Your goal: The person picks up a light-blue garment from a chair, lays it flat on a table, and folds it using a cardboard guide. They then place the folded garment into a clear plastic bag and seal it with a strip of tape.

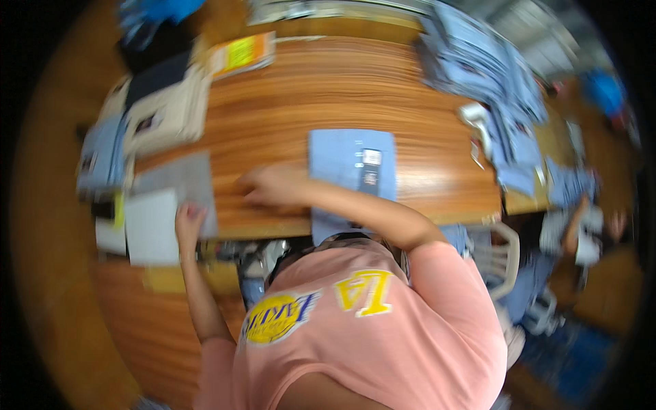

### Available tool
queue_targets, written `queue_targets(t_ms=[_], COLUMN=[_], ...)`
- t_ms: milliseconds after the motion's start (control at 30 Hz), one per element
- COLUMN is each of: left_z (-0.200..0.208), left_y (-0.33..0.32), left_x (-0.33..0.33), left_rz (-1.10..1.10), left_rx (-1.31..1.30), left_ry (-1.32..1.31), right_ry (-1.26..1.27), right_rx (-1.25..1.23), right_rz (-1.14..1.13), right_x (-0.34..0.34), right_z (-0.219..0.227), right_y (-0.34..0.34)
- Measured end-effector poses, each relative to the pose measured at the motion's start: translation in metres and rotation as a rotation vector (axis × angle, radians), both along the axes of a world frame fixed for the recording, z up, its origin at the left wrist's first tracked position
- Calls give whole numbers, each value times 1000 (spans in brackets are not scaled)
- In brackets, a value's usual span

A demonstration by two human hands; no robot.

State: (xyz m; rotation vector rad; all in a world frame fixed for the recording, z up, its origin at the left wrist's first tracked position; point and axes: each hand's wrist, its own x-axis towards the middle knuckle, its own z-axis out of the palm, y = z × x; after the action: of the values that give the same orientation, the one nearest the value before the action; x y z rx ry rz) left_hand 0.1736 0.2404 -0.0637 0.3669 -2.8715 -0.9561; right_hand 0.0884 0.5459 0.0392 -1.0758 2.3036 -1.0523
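I'm seeing the white sheet (pixel 152 229) lying lengthwise front to back, left of both hands, my curled left hand (pixel 190 219) nearer, my right hand (pixel 273 186) blurring, neither grip discernible.

Folded light-blue garment (pixel 335 160), neatly squared, dark strip (pixel 370 182) with a white patch running down its upper face, flat at the near middle of the wooden table (pixel 328 82). At the near left of the table, plain white sheet (pixel 152 227), flat and smooth, overlapping a slightly askew grey sheet (pixel 179 175).
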Motion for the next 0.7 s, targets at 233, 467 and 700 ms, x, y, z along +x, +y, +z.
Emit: queue_targets(t_ms=[233,467,700], left_z=[-41,64,210], left_y=[-11,-33,-20], left_x=[6,0,10], left_rz=[48,226,185], left_rx=[162,-73,657], left_ry=[50,724,608], right_ry=[222,636,308], right_rx=[-8,-19,-245], right_rz=[127,123,-56], right_x=[15,3,-45], right_z=[-97,-178,-34], right_y=[-133,-161,-209])
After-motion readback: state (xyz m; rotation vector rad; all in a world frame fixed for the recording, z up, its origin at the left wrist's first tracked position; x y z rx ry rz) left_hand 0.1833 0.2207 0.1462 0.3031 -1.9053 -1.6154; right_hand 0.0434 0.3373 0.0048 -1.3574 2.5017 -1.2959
